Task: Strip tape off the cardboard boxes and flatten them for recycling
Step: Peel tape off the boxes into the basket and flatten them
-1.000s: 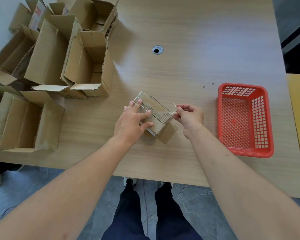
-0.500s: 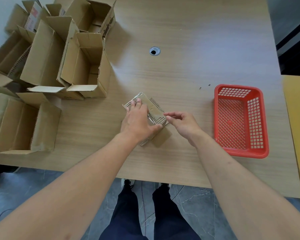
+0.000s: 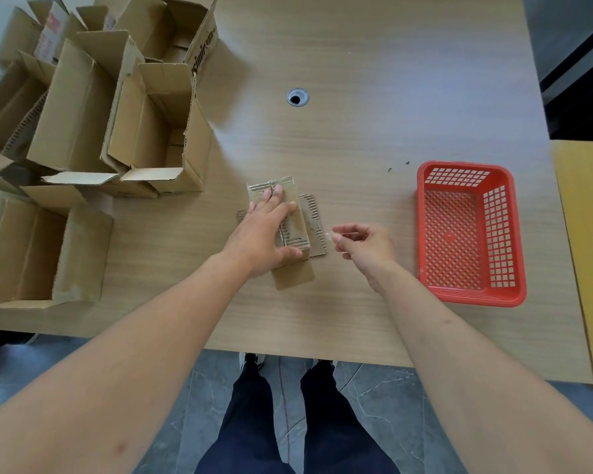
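One small brown corrugated cardboard box (image 3: 297, 230) near the middle of the light wood-grain table (image 3: 374, 114), flaps splayed, pressed down under the left hand (image 3: 262, 234) with straight fingers laid flat on top. Right hand (image 3: 365, 248) just beside the box's right edge, thumb and forefinger pinching a thin clear strip of tape (image 3: 329, 238); other fingers loosely curled. About six larger open brown cardboard boxes (image 3: 151, 131) heaped at the table's far left, some upright, some on their sides, well apart from the small box. One red plastic lattice basket (image 3: 507, 234) at the right, near the right hand. One round metal-rimmed cable hole (image 3: 298, 97) farther back. Grey marbled floor tiles (image 3: 374, 388) below the near edge; a yellow surface (image 3: 586, 234) at the far right.
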### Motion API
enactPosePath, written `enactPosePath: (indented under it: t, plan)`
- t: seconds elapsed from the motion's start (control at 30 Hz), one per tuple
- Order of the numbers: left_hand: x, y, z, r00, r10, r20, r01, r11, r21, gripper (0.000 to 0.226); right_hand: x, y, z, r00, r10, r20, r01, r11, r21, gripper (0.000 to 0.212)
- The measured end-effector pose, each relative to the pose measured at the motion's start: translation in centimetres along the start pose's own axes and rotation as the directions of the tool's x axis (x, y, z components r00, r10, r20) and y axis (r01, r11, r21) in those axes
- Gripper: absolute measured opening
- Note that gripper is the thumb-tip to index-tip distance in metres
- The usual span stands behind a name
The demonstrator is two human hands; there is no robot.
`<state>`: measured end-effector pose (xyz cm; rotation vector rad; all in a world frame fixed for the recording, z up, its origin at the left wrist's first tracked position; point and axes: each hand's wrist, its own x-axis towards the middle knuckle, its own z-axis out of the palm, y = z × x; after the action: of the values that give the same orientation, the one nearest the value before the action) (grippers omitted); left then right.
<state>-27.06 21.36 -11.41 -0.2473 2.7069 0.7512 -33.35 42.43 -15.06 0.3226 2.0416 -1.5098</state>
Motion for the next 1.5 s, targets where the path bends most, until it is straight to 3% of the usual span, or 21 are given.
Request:
enactPosePath:
  t: [0.1, 0.33, 0.43, 0.57, 0.73, 0.9, 1.23, 1.4, 1.5]
  plan:
    - [-0.1, 0.5, 0.3, 0.999, -0.013, -0.03, 0.012, 1.0, -0.019, 0.097, -0.2, 0.2, 0.1, 0.995, -0.077, -0.068, 0.075, 0.997, -0.031, 0.025]
    - [0.1, 3.0, 1.4, 0.999, 0.01, -0.042, -0.01, 1.0, -0.002, 0.097, -0.6, -1.7, -0.3, 0.951, -0.168, -0.26, 0.166, 0.986, -0.033, 0.009]
    - [0.7, 4.7, 2.1, 0.999, 0.046, -0.01, -0.046, 0.999, -0.001, 0.098, -0.4, -2.0, -2.6, 0.916, -0.222, -0.334, 0.192, 0.974, -0.121, 0.012]
    - [1.8, 7.4, 3.3, 0.994, 0.101, 0.029, -0.101, 0.995, 0.005, 0.099, -0.6, -2.0, -6.8, 0.836, -0.234, -0.496, 0.138, 0.965, -0.224, 0.013]
    - [2.9, 10.1, 4.6, 0.982, 0.18, 0.049, -0.181, 0.983, 0.021, 0.099, -1.3, -1.0, -11.4, 0.715, -0.094, -0.693, -0.006, 0.99, -0.141, 0.013]
    - [3.6, 11.3, 5.2, 0.974, 0.222, 0.053, -0.223, 0.975, 0.018, 0.097, -0.1, 0.9, -13.1, 0.709, 0.004, -0.705, -0.099, 0.991, -0.094, 0.018]
    - [4.9, 11.5, 5.4, 0.967, 0.252, 0.045, -0.252, 0.968, -0.003, 0.096, 2.2, 3.3, -13.7, 0.774, 0.064, -0.63, -0.254, 0.943, -0.216, 0.004]
    - [5.3, 11.6, 5.4, 0.966, 0.253, 0.057, -0.252, 0.967, -0.02, 0.096, 1.9, 3.8, -13.9, 0.755, 0.129, -0.643, -0.323, 0.926, -0.194, 0.02]
    - [5.2, 11.6, 5.5, 0.966, 0.253, 0.053, -0.252, 0.967, -0.024, 0.096, 1.7, 3.8, -14.4, 0.768, 0.132, -0.627, -0.302, 0.938, -0.173, 0.014]
